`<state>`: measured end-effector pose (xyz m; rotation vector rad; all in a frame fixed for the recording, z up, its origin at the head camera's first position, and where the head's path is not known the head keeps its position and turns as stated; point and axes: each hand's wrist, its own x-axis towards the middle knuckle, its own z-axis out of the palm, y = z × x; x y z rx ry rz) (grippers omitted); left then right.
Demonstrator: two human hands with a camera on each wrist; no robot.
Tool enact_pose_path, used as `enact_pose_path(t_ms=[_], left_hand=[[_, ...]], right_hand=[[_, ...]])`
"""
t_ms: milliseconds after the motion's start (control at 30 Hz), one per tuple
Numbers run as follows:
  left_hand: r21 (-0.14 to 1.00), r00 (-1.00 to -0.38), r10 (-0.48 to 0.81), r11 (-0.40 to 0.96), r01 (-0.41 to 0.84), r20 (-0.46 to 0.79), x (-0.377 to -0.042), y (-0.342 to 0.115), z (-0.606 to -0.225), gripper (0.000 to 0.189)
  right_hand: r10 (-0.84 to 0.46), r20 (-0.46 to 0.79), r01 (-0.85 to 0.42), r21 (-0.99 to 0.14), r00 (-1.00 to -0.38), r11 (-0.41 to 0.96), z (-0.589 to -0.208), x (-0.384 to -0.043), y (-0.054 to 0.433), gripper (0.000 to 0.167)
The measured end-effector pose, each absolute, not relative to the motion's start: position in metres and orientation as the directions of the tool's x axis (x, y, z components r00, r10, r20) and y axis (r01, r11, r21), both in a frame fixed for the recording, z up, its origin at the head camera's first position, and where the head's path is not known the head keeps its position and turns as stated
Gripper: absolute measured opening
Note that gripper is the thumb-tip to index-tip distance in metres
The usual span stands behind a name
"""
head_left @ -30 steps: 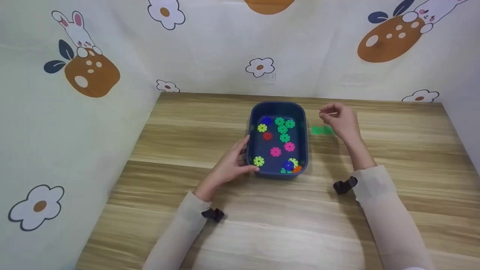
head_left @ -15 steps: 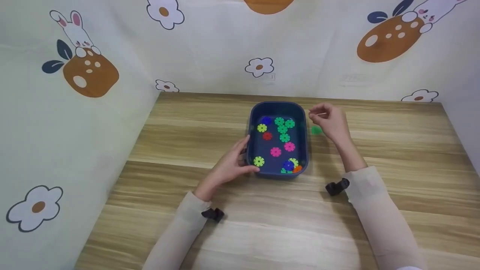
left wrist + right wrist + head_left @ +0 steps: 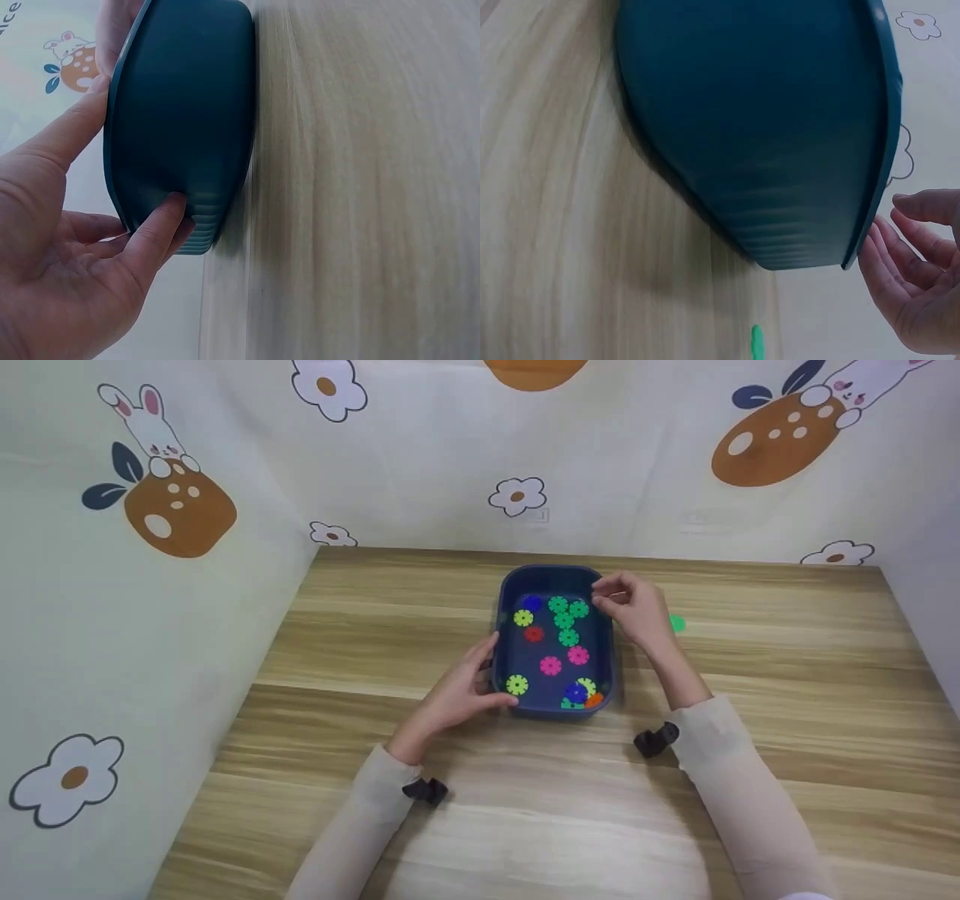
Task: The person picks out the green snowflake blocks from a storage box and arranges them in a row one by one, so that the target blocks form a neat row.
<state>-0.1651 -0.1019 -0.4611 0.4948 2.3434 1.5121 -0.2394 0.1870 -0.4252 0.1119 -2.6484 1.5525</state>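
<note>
A dark blue plastic bin [image 3: 501, 585] stands on the table, with several small notched discs lying inside. My left hand [image 3: 465, 690] grips its near left side, thumb over the rim and fingers against the outer wall; the left wrist view shows those fingers [image 3: 154, 236] on the ribbed side. At the far right rim is my right hand [image 3: 637, 611], its fingers loosely bent and nothing visible between them. Green discs [image 3: 568, 637] cluster toward the back of the bin. Two pink discs [image 3: 551, 665] lie in the middle, near a red disc [image 3: 533, 634].
Right of the bin a green piece [image 3: 677, 623] lies on the wooden table [image 3: 780, 660], partly hidden by my right hand. A patterned cloth wall [image 3: 420, 450] rises behind the table's far edge. Dark wrist cameras [image 3: 656, 739] sit on both sleeves.
My right hand has moved left from over the table beside the bin to its right rim, uncovering the far end of the green piece. My left hand and the bin stay in place.
</note>
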Motion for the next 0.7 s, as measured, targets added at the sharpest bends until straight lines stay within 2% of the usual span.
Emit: enact_pose_path(t_ms=[400,700], left_hand=[[0.91,-0.897,0.437,0.397,0.117,-0.075,-0.164,-0.103,-0.461,0.106],[0.91,-0.894,0.441,0.398,0.118,-0.077,-0.164,-0.103,-0.461,0.104]], right_hand=[[-0.113,0.068,-0.113,-0.876,-0.991,0.469,-0.427,-0.236,0.164,0.023],[-0.227,-0.015,-0.1,-0.867,-0.974,0.488,-0.431,-0.23,0.145,0.032]])
